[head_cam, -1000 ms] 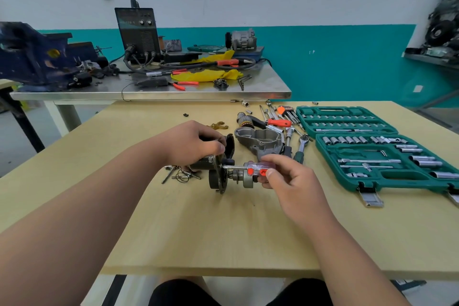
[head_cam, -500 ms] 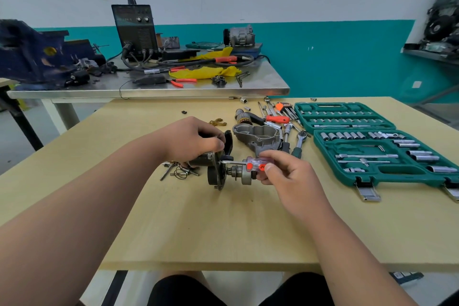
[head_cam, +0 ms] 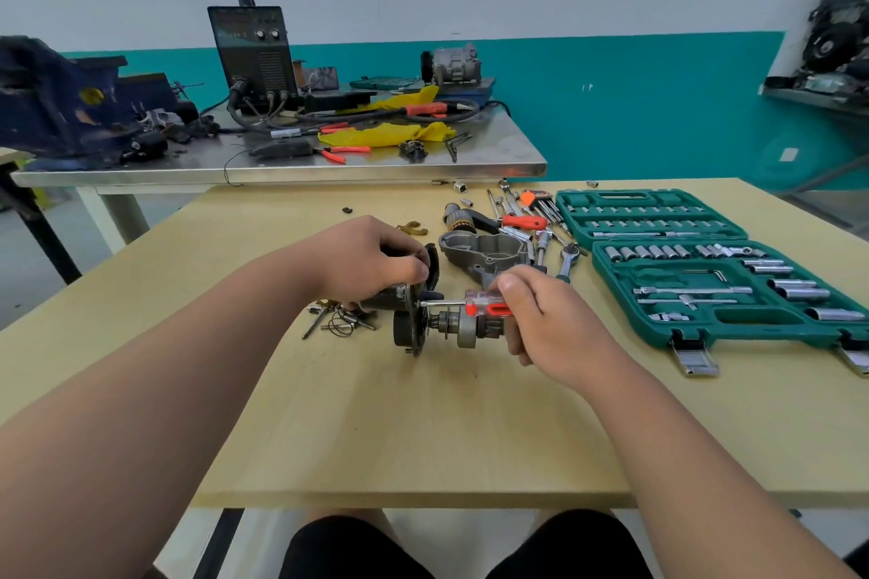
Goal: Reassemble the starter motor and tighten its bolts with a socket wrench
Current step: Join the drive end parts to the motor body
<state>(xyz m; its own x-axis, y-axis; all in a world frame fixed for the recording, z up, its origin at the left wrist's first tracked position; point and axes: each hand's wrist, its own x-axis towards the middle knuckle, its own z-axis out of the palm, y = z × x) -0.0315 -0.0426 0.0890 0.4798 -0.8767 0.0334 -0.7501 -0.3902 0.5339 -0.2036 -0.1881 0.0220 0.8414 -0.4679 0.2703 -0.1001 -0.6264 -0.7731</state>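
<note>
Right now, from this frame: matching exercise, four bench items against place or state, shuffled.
Things:
1. clear-and-red-handled screwdriver
2. dark cylindrical starter motor body
3. grey cast-metal end housing
4. green plastic socket case

Places or states:
A. lies open at the right of the tan wooden table
B. held by the left hand
C. pinched by the right hand
D. lies on the table beyond both hands

Pairs: 1-C, 2-B, 3-D, 4-A

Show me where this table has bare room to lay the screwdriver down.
Bare wood runs along the table's near edge, in front of the motor. The left side, beyond the loose bolts, is free too. Crowded: the tools behind the motor and the socket case at right.
</note>
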